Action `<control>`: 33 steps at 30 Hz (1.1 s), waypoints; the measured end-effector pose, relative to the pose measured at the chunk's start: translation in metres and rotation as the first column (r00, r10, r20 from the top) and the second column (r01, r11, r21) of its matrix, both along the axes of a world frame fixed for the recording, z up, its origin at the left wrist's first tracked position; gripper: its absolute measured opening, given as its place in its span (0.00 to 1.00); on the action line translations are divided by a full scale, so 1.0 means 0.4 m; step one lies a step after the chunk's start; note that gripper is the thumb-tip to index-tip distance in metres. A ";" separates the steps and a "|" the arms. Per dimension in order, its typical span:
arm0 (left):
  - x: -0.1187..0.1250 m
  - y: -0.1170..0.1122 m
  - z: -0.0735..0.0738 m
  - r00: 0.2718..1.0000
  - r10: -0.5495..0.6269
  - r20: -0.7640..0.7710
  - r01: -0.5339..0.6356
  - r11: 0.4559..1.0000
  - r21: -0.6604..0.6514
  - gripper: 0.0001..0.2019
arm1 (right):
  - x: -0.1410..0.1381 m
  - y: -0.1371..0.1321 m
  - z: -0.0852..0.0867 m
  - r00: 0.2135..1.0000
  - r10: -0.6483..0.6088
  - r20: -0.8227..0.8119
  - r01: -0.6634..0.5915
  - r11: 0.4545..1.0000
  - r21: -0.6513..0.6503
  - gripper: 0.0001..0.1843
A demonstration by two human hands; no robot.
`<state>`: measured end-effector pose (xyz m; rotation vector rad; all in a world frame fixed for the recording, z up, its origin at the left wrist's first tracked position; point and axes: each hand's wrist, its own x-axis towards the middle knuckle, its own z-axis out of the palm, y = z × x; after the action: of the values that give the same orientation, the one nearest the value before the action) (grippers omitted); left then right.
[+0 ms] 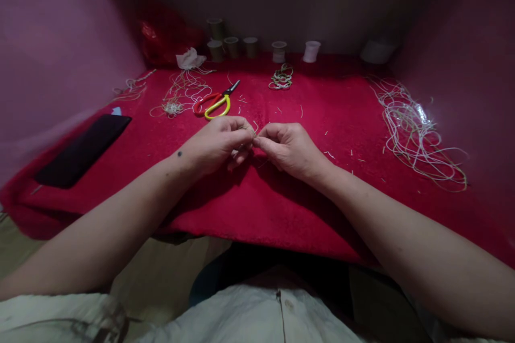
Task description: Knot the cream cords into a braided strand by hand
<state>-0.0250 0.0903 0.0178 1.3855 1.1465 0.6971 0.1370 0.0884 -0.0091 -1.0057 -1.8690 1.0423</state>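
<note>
My left hand (225,142) is closed in a pinch over the middle of the red cloth, with a thin greenish cord (250,129) running between its fingers. Meeting it fingertip to fingertip, my right hand (287,147) pinches at the same cord, whose far end is hidden by the fingers. Just beyond my left hand lie scissors (218,106) with one red and one yellow handle, blades pointing away to the right. Short cord clippings (329,155) are scattered on the cloth around my right hand. Farther back rests a small heap of green and white knotted cord (282,77).
Loose white and tan cords (418,139) spread at the right; another tangle (173,109) lies left of the scissors. A black phone-like slab (84,150) is at the left. Several thread spools (231,48) and a white spool (311,52) stand along the back, near a red bag (167,37).
</note>
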 end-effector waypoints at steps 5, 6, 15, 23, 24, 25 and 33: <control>0.019 -0.005 -0.005 1.000 0.031 -0.002 -0.031 0.999 0.030 0.04 | -0.004 -0.005 -0.005 0.994 -0.089 0.066 0.078 0.985 0.157 0.12; 0.022 -0.007 -0.005 0.999 0.037 -0.011 -0.037 0.999 0.037 0.05 | -0.005 -0.007 -0.004 0.991 -0.104 0.082 0.089 0.981 0.171 0.12; 0.027 -0.005 -0.018 0.996 0.083 0.017 -0.084 0.996 0.044 0.05 | -0.005 -0.008 -0.007 0.988 -0.130 0.078 0.111 0.971 0.213 0.12; 0.019 0.020 -0.019 0.934 0.096 0.343 -0.096 0.995 -0.017 0.04 | -0.004 0.006 -0.020 0.998 -0.057 -0.022 0.059 0.994 0.096 0.12; 0.017 0.022 -0.021 0.914 0.106 0.391 -0.095 0.994 -0.047 0.05 | -0.005 0.005 -0.020 0.998 -0.060 -0.026 0.062 0.994 0.093 0.12; 0.016 0.025 -0.024 0.895 0.116 0.431 -0.089 0.993 -0.083 0.05 | -0.006 0.003 -0.020 0.997 -0.066 -0.027 0.068 0.994 0.091 0.13; 0.005 0.042 -0.045 0.852 0.159 0.499 -0.008 0.957 -0.290 0.07 | -0.009 0.004 -0.022 0.998 -0.059 -0.026 0.061 0.995 0.075 0.13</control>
<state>-0.0232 0.1073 -0.0002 0.8345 0.8313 0.8716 0.1335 0.0899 -0.0180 -0.9949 -1.8336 0.9379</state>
